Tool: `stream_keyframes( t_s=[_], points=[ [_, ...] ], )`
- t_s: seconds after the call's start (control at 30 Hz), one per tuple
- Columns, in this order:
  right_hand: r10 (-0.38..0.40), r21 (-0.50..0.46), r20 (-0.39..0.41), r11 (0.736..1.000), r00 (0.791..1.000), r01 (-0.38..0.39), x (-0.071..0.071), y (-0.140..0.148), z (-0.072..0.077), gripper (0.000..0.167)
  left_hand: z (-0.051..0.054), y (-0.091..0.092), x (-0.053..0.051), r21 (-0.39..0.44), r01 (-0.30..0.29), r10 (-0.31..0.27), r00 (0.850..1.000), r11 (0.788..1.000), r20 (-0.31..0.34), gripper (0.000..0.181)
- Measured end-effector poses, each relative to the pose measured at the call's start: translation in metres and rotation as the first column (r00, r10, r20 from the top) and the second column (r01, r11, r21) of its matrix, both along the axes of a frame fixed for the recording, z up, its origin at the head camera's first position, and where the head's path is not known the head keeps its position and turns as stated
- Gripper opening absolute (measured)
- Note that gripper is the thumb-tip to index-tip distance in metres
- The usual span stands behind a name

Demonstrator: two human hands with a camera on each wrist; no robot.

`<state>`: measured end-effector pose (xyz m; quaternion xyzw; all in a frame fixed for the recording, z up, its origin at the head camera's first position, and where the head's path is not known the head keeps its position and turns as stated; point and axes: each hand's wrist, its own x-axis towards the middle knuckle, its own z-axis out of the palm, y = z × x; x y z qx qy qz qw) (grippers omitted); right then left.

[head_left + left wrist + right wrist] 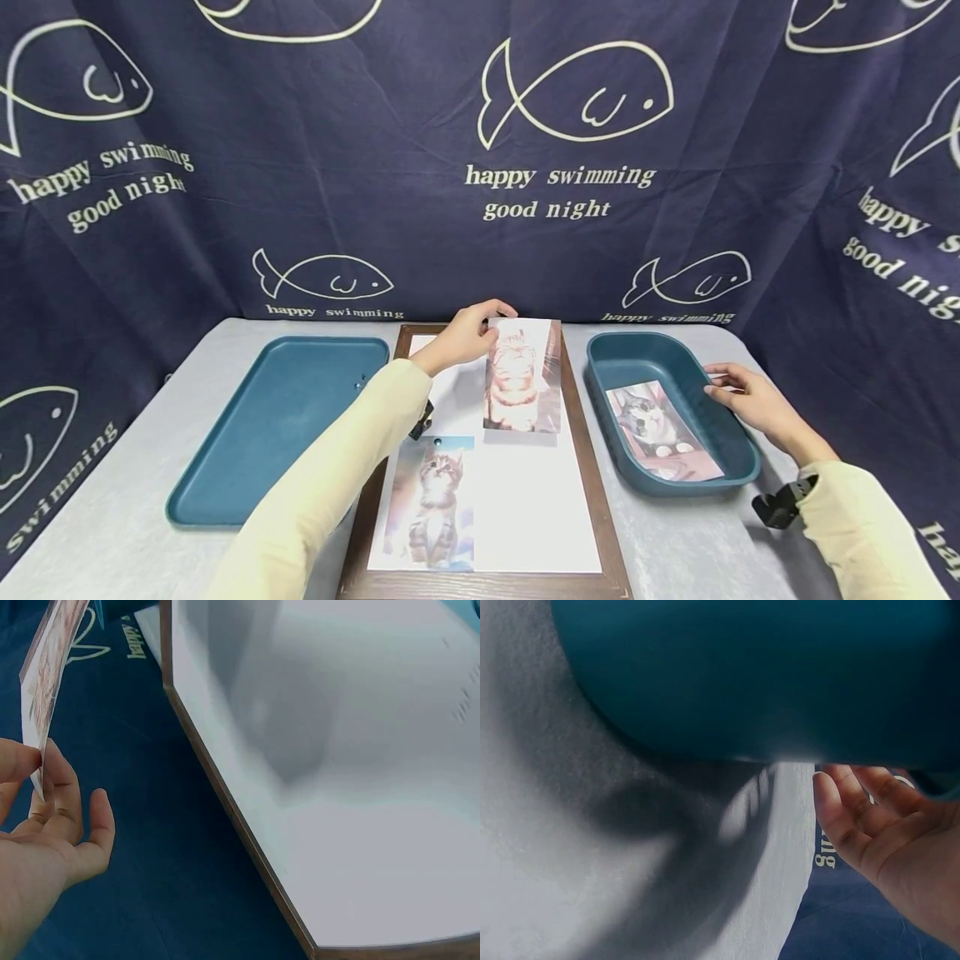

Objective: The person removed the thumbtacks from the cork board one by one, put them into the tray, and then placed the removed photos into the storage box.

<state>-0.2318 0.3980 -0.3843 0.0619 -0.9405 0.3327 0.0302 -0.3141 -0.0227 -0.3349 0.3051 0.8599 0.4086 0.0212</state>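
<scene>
By its upper left corner, my left hand (465, 333) pinches a photo card (521, 387) of a cat, which is tilted up above a white board (532, 508) with a brown frame. In the left wrist view this card (49, 682) appears almost edge-on between thumb and fingers. A second card (429, 508), showing a kitten, lies on the board's near left part with a small dark round piece (438, 442) at its top. At the right, my right hand (757, 408) grips the rim of a deep blue basin (660, 350); its fingertips are partly hidden in the right wrist view.
Inside the basin lies another cat photo card (660, 433). A shallow blue tray (277, 417) stands left of the board, with a few tiny dark pieces (360, 383) near its right side. A dark blue curtain (435, 208) hangs along the table's far edge.
</scene>
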Motion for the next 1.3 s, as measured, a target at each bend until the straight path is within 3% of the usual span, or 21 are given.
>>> stream_keyframes(
  t_s=[0.53,1.03,1.3],
  points=[
    [-0.006,0.009,-0.012,1.000,1.000,0.006,-0.002,0.002,0.002,0.040,0.010,0.044,0.009,0.038,-0.032,0.033,0.999,0.999,-0.018,0.037],
    [-0.003,0.002,-0.036,1.000,0.999,0.003,-0.002,0.001,0.000,0.038,0.014,0.084,0.017,0.083,-0.034,0.036,0.999,0.996,-0.024,0.037],
    [0.007,0.001,-0.042,1.000,0.999,-0.007,-0.003,0.002,-0.003,0.036,0.008,0.107,0.022,0.075,-0.075,0.082,0.992,0.994,-0.096,0.038]
  ],
)
